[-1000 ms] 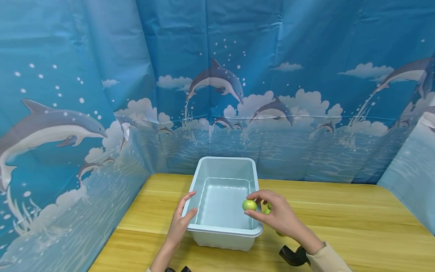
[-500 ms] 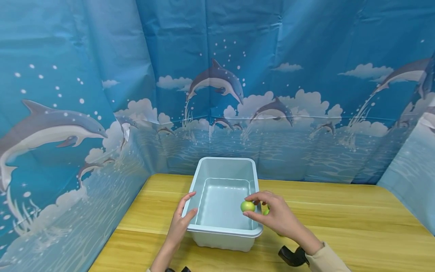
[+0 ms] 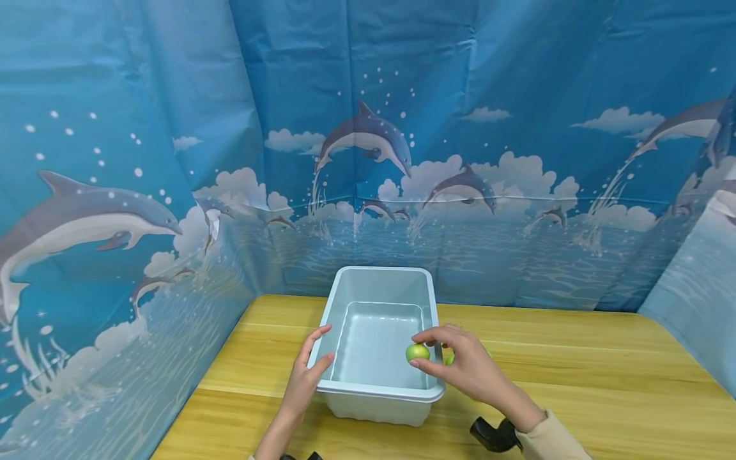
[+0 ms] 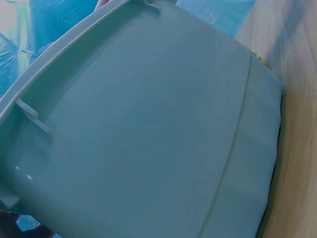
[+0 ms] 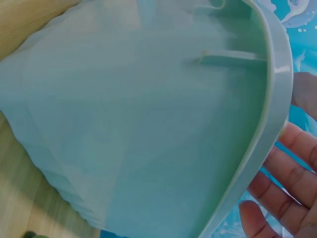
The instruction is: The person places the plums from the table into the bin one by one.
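In the head view my right hand (image 3: 468, 364) pinches a small green-yellow citrus fruit (image 3: 417, 352) between thumb and index finger. The fruit is over the right side of a pale blue-green plastic bin (image 3: 376, 390), just inside the rim. My left hand (image 3: 307, 364) rests at the bin's left rim, thumb and index finger spread, their tips over the inside. The right wrist view has the right hand's fingers (image 5: 292, 173) beyond the bin's outer wall (image 5: 124, 109); the fruit is hidden there. Mostly the bin's wall (image 4: 148, 119) fills the left wrist view.
Another green fruit (image 3: 450, 359) shows partly behind the right hand, right of the bin. Everything stands on a yellow wood-grain table (image 3: 575, 377). A blue dolphin-print curtain (image 3: 368, 223) hangs along the table's back and left side.
My right hand has shifted slightly left and down with the citrus fruit, covering more of the fruit behind it. The left hand and the bin stay in place.
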`<action>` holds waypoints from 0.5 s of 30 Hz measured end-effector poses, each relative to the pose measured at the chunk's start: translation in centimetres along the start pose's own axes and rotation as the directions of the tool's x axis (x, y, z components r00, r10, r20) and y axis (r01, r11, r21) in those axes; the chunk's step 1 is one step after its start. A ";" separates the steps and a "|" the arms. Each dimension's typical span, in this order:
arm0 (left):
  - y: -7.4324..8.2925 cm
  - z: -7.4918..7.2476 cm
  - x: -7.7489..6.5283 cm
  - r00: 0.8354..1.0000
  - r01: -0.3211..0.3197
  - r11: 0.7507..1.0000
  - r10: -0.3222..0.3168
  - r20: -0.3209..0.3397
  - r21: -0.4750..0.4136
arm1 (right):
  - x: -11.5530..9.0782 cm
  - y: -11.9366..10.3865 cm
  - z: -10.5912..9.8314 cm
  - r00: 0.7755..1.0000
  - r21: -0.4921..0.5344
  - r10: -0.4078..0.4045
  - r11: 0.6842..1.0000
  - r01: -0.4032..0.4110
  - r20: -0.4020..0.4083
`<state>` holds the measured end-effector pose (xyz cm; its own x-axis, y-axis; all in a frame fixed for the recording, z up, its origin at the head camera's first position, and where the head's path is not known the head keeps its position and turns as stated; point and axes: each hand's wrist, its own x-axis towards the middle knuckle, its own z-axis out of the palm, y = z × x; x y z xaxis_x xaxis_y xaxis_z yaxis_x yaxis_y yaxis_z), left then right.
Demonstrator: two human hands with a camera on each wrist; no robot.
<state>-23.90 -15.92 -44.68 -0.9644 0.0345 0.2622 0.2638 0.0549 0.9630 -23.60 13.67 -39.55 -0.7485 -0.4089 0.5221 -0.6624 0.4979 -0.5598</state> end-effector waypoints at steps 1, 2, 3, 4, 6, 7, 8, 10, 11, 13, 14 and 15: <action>0.0 0.0 0.0 1.000 0.000 1.000 0.000 0.001 -0.002 | 0.0 0.0 0.0 1.000 -0.002 0.001 1.000 -0.001 0.000; -0.1 0.0 0.0 1.000 0.000 1.000 0.000 0.002 -0.002 | 0.0 0.0 0.0 1.000 -0.005 0.002 1.000 -0.002 -0.001; -0.1 0.0 0.0 1.000 -0.002 1.000 0.002 0.002 -0.002 | 0.0 0.0 0.0 1.000 -0.008 0.002 1.000 -0.002 -0.003; -0.1 0.0 0.0 1.000 -0.002 1.000 0.002 0.002 -0.001 | 0.0 0.1 0.0 1.000 -0.012 0.004 1.000 -0.004 -0.004; -0.1 0.0 0.0 1.000 -0.004 1.000 0.004 0.002 0.001 | 0.0 0.1 0.1 1.000 -0.017 0.004 1.000 -0.005 -0.009; -0.1 0.0 0.0 1.000 -0.004 1.000 0.004 0.002 0.001 | 0.0 0.2 0.1 1.000 -0.017 0.007 1.000 -0.007 -0.014; -0.1 0.0 0.0 1.000 -0.005 1.000 0.005 0.002 0.001 | -0.1 0.2 0.1 1.000 -0.020 0.003 1.000 -0.003 -0.019; -0.1 0.0 0.0 1.000 -0.005 1.000 0.005 0.003 0.001 | -0.2 0.3 0.1 0.999 -0.018 0.003 1.000 -0.004 -0.033; 0.0 0.0 0.0 1.000 -0.006 1.000 0.006 0.004 -0.002 | -0.3 0.3 0.1 0.999 -0.020 -0.001 1.000 0.000 -0.043; 0.0 0.0 0.0 1.000 -0.005 1.000 0.005 0.003 -0.002 | -0.5 0.4 0.2 0.998 -0.017 -0.007 1.000 0.005 -0.070; 0.1 0.0 0.0 1.000 -0.005 1.000 0.005 0.003 -0.001 | -0.6 0.4 0.2 0.996 -0.016 -0.014 1.000 0.013 -0.086; 0.1 0.0 0.0 1.000 -0.007 1.000 0.007 0.002 -0.001 | -0.6 0.5 0.2 0.994 -0.013 -0.020 1.000 0.018 -0.104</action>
<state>-23.85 -15.92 -44.60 -0.9626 0.0372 0.2685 0.2703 0.0538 0.9613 -23.46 14.01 -40.27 -0.7281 -0.3364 0.5973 -0.6755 0.5003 -0.5416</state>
